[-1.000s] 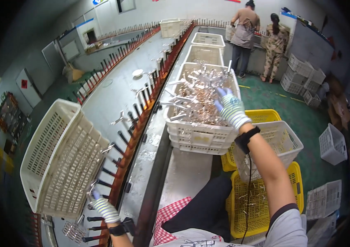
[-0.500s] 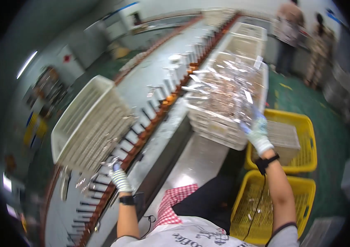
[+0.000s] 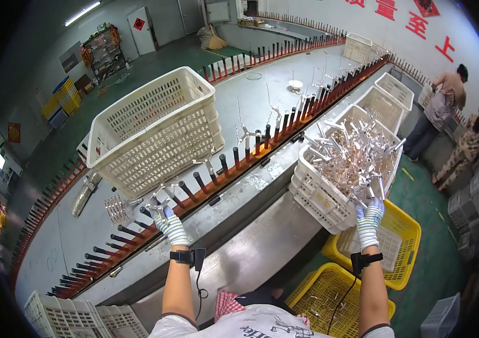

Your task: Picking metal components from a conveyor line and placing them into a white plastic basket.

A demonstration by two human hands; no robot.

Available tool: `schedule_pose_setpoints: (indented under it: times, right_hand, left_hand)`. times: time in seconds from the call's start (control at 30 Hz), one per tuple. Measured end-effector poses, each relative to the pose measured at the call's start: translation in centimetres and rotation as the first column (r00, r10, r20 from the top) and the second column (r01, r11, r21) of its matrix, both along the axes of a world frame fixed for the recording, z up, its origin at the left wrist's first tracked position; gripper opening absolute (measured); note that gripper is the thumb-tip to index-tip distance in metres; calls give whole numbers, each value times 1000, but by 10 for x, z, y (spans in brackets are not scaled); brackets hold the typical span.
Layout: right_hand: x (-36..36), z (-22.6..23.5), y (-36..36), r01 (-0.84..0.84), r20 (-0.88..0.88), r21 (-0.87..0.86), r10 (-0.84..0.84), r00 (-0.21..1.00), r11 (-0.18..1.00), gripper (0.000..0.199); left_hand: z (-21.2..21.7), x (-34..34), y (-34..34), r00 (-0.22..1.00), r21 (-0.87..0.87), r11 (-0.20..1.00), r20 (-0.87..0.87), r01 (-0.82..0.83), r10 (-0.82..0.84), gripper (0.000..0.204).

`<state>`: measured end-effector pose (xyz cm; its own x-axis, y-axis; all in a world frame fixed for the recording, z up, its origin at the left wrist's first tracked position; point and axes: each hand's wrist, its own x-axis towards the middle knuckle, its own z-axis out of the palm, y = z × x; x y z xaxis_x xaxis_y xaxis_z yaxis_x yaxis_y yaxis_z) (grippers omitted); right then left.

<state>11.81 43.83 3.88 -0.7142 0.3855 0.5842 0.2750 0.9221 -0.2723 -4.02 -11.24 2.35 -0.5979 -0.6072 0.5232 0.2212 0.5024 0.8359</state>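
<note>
My left hand, in a striped work glove, is closed on a shiny branched metal part beside the line of upright pegs. Just beyond it, a large white basket rests on the metal worktop. My right hand, gloved alike, is at the near right corner of a white crate heaped with silver metal parts. Its fingers are bent around a silver tubular part at the heap's edge. Shiny parts partly hide the fingertips of both hands.
Two yellow baskets stand on the green floor below my right arm. More white crates stand behind the heaped one. A small white dish is on the worktop. Two people stand at the far right. White crates stand lower left.
The view has shifted and is sharper, showing more of the far worktop and wall. My right hand has moved nearer along the heaped crate's edge. My left hand stays by the pegs.
</note>
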Motion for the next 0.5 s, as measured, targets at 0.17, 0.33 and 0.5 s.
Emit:
schedule_pose_setpoints:
  times: [0.17,0.33,0.5]
  right_hand:
    - [-12,-2,-14,91,2,-340,-96,995,936,38]
    - [21,-25,-29,143,-10,-337,-155,988,931,42]
    - [72,-28,-60,179,-197,-404,-277,941,897,51]
  left_hand:
    - [11,10,-11,996,61,997,83,-39,34,44]
    - [-22,-3,-42,1000,220,975,21,-15,11,35]
    - [-9,-19,-73,960,-220,973,251,-67,123,35]
